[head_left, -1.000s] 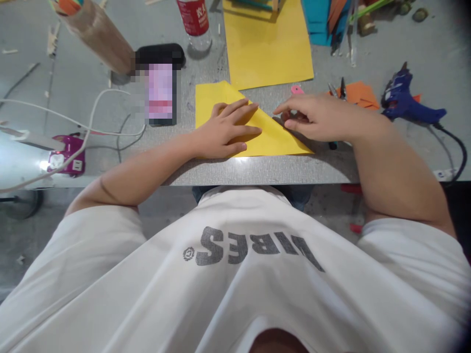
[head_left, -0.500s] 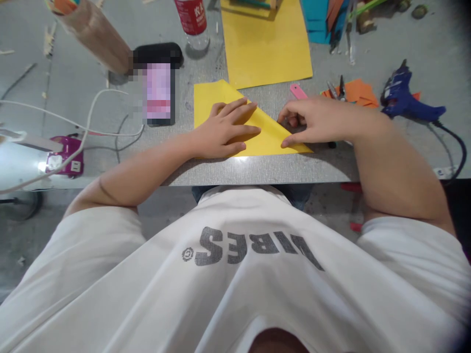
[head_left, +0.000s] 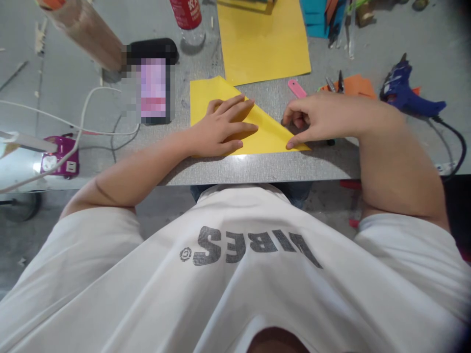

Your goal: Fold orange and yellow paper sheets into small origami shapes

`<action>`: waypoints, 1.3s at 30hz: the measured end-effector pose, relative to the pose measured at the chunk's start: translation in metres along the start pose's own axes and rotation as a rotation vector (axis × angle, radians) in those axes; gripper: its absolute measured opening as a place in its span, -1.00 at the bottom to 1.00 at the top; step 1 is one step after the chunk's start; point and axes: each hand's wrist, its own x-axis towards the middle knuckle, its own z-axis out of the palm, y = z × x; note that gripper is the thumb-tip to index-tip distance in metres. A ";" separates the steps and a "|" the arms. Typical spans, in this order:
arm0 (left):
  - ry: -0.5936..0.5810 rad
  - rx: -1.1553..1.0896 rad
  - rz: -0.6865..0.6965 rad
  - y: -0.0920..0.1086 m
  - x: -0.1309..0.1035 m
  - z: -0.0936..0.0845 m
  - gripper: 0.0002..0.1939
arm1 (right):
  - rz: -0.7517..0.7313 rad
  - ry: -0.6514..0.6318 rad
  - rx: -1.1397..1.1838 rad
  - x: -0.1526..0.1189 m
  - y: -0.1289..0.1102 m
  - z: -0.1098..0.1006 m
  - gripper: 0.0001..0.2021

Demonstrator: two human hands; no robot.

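Observation:
A yellow sheet of paper (head_left: 206, 98), folded over along a slanting edge, lies near the front edge of the table. My left hand (head_left: 222, 128) rests flat on it with fingers spread. At the sheet's pointed right end is my right hand (head_left: 307, 117), its fingers curled and its thumb touching the paper near the tip. Whether the curled fingers pinch the paper is hidden. A pink-handled tool (head_left: 296, 88) lies just beyond my right hand.
Another yellow sheet (head_left: 265, 44) lies farther back. A blue glue gun (head_left: 408, 93) and orange paper (head_left: 358, 87) are at right. On the left are a phone (head_left: 153, 88), a bottle (head_left: 187, 19), white cables and a purple power socket (head_left: 61, 156).
My right thumb has slid slightly right along the folded paper toward its tip. My left hand stays flat on the sheet. The whole view has shifted a little.

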 end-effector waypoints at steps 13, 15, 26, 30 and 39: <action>-0.015 -0.033 0.004 -0.005 0.001 -0.001 -0.08 | 0.052 -0.023 -0.033 -0.003 -0.006 -0.002 -0.25; -0.010 -0.040 0.004 -0.004 0.001 -0.001 -0.09 | 0.038 -0.024 -0.015 -0.003 -0.002 -0.002 -0.23; -0.024 0.001 0.005 -0.004 -0.001 -0.001 -0.11 | -0.010 0.064 -0.031 -0.007 0.015 0.000 -0.12; -0.014 0.040 0.007 -0.011 0.000 0.007 0.09 | -0.042 0.151 -0.045 -0.015 0.009 -0.001 -0.10; -0.028 0.075 0.023 -0.014 -0.002 0.009 0.12 | -0.076 0.237 -0.212 -0.018 0.022 0.002 0.09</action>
